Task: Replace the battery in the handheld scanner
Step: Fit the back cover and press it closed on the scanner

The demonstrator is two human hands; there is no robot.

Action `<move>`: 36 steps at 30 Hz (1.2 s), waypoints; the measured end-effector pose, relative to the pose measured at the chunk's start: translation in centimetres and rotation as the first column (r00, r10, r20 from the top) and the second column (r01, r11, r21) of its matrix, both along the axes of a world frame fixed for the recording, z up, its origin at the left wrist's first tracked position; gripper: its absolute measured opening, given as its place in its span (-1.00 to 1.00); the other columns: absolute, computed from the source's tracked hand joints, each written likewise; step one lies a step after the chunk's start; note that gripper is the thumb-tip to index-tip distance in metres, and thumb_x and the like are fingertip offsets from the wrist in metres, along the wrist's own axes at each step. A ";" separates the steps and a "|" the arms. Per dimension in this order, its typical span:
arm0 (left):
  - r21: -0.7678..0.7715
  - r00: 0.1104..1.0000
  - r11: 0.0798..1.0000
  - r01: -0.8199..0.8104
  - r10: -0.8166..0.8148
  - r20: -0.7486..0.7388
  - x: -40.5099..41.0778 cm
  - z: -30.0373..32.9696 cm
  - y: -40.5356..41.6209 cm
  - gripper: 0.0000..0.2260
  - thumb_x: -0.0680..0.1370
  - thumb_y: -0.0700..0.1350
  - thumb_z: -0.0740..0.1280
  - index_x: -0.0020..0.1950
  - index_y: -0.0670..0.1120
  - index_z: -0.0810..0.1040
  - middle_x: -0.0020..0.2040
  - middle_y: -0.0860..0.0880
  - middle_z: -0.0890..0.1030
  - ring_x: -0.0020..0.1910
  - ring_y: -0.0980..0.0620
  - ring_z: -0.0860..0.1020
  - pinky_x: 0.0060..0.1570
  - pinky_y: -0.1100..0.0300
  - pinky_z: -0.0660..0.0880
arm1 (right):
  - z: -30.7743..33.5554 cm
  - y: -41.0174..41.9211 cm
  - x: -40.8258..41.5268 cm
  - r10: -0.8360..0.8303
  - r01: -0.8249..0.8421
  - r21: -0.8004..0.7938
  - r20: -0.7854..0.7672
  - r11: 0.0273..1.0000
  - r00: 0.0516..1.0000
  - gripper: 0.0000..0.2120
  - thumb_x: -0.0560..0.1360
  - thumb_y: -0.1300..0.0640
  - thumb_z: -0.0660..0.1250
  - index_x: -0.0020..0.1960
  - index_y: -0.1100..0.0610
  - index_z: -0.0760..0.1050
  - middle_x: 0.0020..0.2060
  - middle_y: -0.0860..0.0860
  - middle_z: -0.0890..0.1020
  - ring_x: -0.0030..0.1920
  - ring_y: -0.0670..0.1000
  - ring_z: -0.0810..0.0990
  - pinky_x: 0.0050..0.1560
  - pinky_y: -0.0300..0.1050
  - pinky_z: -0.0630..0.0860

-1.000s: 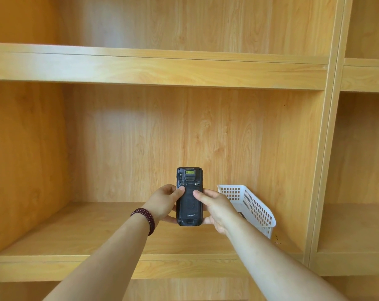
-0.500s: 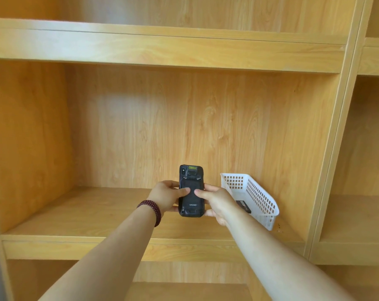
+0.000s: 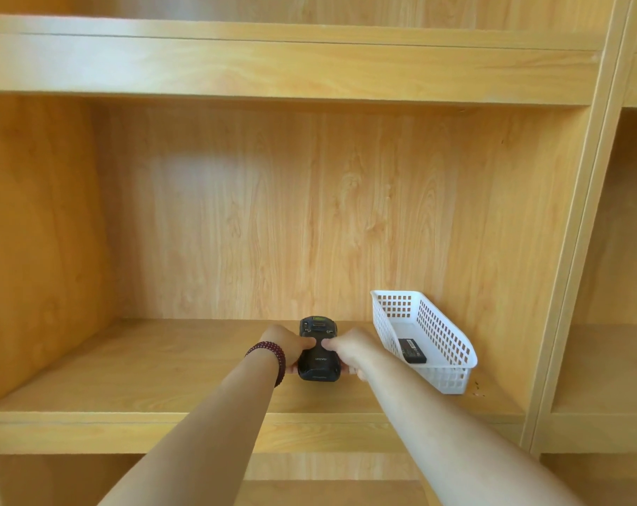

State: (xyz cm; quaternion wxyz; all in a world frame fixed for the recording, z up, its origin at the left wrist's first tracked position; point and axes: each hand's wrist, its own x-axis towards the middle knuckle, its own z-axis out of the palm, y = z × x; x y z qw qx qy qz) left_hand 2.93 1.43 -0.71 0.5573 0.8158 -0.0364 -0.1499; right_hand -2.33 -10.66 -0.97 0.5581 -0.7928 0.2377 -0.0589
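Note:
The black handheld scanner (image 3: pixel 317 359) lies back side up, low over or on the wooden shelf (image 3: pixel 145 367). My left hand (image 3: pixel 286 345) holds its left edge, thumb on the back cover. My right hand (image 3: pixel 350 350) holds its right edge, thumb also pressed on the back. A dark bead bracelet is on my left wrist. A black battery (image 3: pixel 412 350) lies inside the white plastic basket (image 3: pixel 445 345) just right of my right hand.
The shelf bay has a wooden back wall, a left side wall and an upright post (image 3: pixel 572 250) to the right. Another shelf board (image 3: pixel 273 63) runs overhead. More wooden bays lie to the right and below.
Both hands have lowered the scanner from upright in front of the back wall down toward the shelf surface, tilting it flatter. The basket's battery has come into view.

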 end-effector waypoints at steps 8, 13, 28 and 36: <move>0.189 0.999 0.982 0.004 -0.010 0.032 1.1 -1.5 -1.3 -0.77 0.54 -0.07 0.37 -0.23 -0.17 0.48 -0.25 -0.12 0.58 -0.27 -0.05 0.58 -0.14 0.12 0.62 | -1.2 -0.6 1.5 -0.011 -0.022 -0.251 -0.131 0.968 0.991 -0.62 0.56 0.02 0.33 0.24 0.27 0.50 -0.05 0.10 0.58 -0.08 0.09 0.56 -0.15 -0.14 0.45; 0.307 0.993 0.952 0.009 -0.046 0.112 1.0 -1.7 -1.6 -0.71 0.58 -0.03 0.31 -0.27 -0.16 0.42 -0.35 -0.07 0.46 -0.35 -0.02 0.46 -0.24 0.15 0.45 | -1.2 -0.4 1.7 -0.006 -0.056 -0.368 -0.165 0.928 0.986 -0.59 0.58 -0.03 0.27 0.26 0.26 0.49 0.15 0.16 0.62 0.13 0.16 0.60 -0.01 -0.10 0.46; 0.415 0.984 0.910 -0.024 -0.052 0.171 1.4 -2.8 -1.9 -0.66 0.56 0.04 0.32 -0.33 -0.12 0.40 -0.38 -0.04 0.47 -0.44 0.05 0.42 -0.47 0.23 0.34 | -1.5 -0.3 1.7 -0.017 -0.088 -0.468 -0.215 0.880 0.976 -0.57 0.58 -0.08 0.24 0.25 0.23 0.51 0.13 0.14 0.63 -0.05 0.10 0.57 -0.19 -0.15 0.40; 0.394 0.977 0.919 -0.018 -0.068 0.203 0.9 -2.7 -1.7 -0.71 0.57 0.08 0.29 -0.11 -0.16 0.46 -0.21 -0.06 0.55 -0.28 0.01 0.49 -0.34 0.21 0.43 | -1.4 -0.2 0.3 -0.034 -0.070 -0.504 -0.193 0.861 0.981 -0.56 0.59 -0.14 0.20 0.19 0.22 0.52 0.02 0.10 0.65 -0.21 0.05 0.48 -0.47 -0.20 0.23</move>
